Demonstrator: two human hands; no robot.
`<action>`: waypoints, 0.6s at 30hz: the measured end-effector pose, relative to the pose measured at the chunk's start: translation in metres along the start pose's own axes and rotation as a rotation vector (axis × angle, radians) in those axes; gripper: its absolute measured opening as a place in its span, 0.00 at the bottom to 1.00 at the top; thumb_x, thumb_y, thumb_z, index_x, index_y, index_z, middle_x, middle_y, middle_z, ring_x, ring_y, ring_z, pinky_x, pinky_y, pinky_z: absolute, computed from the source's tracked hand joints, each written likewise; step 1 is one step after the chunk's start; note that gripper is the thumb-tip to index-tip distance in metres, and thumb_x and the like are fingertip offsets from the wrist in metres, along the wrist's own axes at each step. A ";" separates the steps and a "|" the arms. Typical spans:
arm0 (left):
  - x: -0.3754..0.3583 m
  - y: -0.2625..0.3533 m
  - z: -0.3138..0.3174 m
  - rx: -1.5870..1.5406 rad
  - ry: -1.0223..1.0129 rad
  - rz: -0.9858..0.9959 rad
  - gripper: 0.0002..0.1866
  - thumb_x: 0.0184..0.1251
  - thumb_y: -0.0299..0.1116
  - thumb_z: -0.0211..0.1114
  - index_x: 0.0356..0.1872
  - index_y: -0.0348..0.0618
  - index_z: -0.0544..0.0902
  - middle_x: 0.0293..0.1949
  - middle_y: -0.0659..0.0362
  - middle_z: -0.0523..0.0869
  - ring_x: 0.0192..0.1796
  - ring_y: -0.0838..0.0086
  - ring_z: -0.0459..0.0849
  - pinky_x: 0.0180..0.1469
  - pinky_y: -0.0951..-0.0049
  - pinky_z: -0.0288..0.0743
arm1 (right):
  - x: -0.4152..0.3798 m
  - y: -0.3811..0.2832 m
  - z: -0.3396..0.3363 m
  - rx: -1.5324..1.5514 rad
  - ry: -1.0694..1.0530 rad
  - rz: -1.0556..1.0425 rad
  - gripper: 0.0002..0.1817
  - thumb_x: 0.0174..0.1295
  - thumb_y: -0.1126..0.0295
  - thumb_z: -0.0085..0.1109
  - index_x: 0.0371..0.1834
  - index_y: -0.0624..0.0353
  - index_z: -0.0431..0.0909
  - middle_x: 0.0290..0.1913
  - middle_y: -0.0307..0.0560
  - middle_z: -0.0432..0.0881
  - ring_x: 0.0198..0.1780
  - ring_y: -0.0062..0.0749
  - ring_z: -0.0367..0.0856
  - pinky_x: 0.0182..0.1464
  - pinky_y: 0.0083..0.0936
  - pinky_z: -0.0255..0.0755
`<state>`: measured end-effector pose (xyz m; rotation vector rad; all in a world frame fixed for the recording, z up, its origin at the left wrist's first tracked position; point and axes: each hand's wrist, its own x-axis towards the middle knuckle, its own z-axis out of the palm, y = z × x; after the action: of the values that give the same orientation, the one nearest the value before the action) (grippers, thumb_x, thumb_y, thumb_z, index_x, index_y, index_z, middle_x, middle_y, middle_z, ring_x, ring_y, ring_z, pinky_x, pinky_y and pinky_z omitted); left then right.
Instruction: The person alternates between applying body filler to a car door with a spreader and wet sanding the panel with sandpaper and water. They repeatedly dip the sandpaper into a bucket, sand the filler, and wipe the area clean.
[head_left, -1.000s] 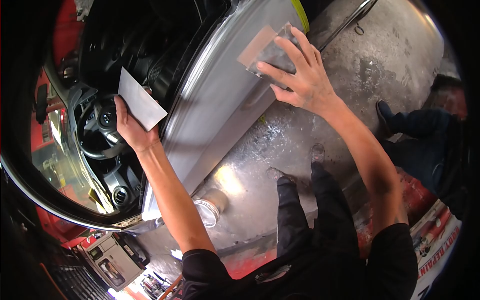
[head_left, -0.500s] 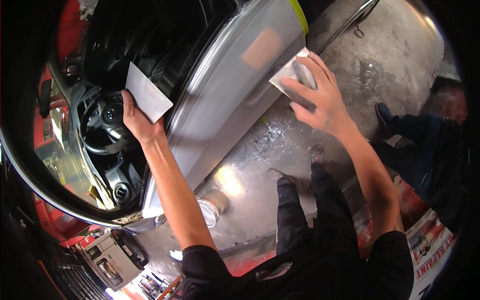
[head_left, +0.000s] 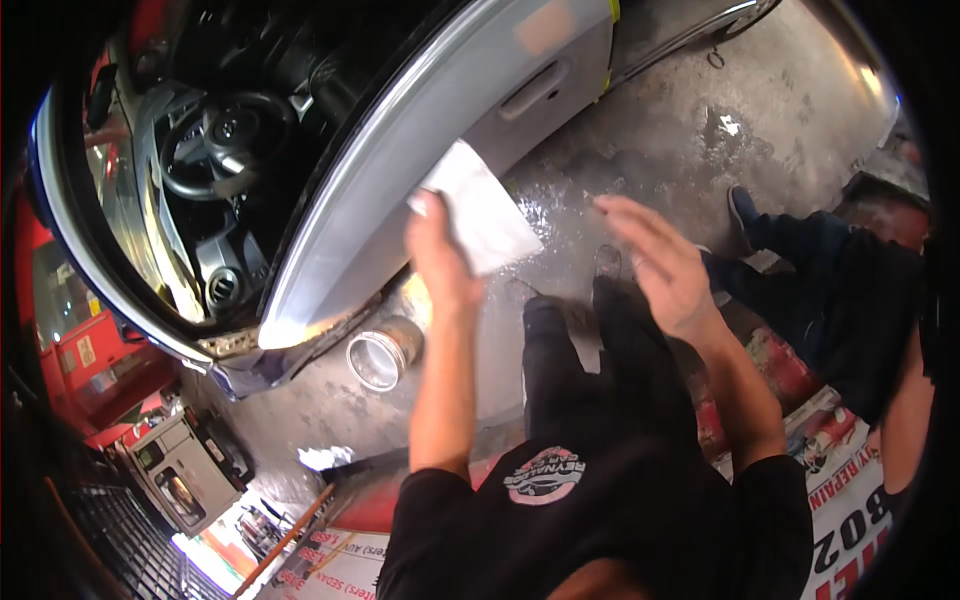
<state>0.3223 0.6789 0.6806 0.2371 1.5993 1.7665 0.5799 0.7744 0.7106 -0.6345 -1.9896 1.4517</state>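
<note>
My left hand (head_left: 443, 262) grips a pale, flat rectangular sheet (head_left: 488, 212) by its left side, with the thumb laid over it. The sheet is tilted and blurred, in front of the lower part of a grey car door (head_left: 425, 140). To the right of it, my right hand (head_left: 665, 275) is raised over the floor, fingers stretched out and slightly blurred. Nothing shows in its grip, and a gap separates it from the sheet. The door has a recessed handle (head_left: 535, 88) and a faint orange patch (head_left: 546, 27).
A clear round tub (head_left: 385, 355) stands on the wet concrete floor (head_left: 640, 150) below the door. Through the window opening shows a steering wheel (head_left: 228, 145). Another person (head_left: 840, 300) stands close by on the right. Printed banners (head_left: 835, 520) lie behind me.
My left hand has swung right and down with its sheet, away from the window opening. My right hand has dropped lower; the grey flat piece it held no longer shows there. My view has shifted.
</note>
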 end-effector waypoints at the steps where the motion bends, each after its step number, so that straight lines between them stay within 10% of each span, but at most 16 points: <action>1: -0.030 -0.015 0.008 -0.134 0.018 -0.185 0.25 0.83 0.49 0.62 0.62 0.36 0.82 0.53 0.54 0.89 0.53 0.67 0.89 0.58 0.64 0.84 | -0.003 -0.010 0.004 -0.004 -0.006 -0.003 0.28 0.66 0.85 0.56 0.70 0.55 0.81 0.71 0.54 0.78 0.74 0.55 0.75 0.75 0.50 0.70; 7: -0.127 -0.033 0.001 -0.451 0.024 -0.469 0.20 0.83 0.41 0.62 0.64 0.37 0.81 0.55 0.51 0.89 0.53 0.63 0.91 0.56 0.62 0.86 | -0.041 -0.035 0.044 -0.406 -0.357 -0.381 0.26 0.61 0.73 0.65 0.65 0.46 0.85 0.67 0.52 0.77 0.73 0.62 0.73 0.76 0.53 0.69; 18: -0.204 0.030 -0.128 -0.352 -0.010 0.049 0.18 0.85 0.41 0.61 0.61 0.37 0.81 0.55 0.54 0.89 0.54 0.70 0.90 0.59 0.67 0.83 | -0.110 -0.032 0.130 -0.472 -0.491 -0.069 0.30 0.63 0.84 0.57 0.69 0.48 0.83 0.67 0.53 0.77 0.70 0.62 0.75 0.69 0.44 0.76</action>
<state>0.3828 0.4537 0.7479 0.1170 1.2566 2.0439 0.5659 0.6031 0.6911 -0.4118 -2.7512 1.1754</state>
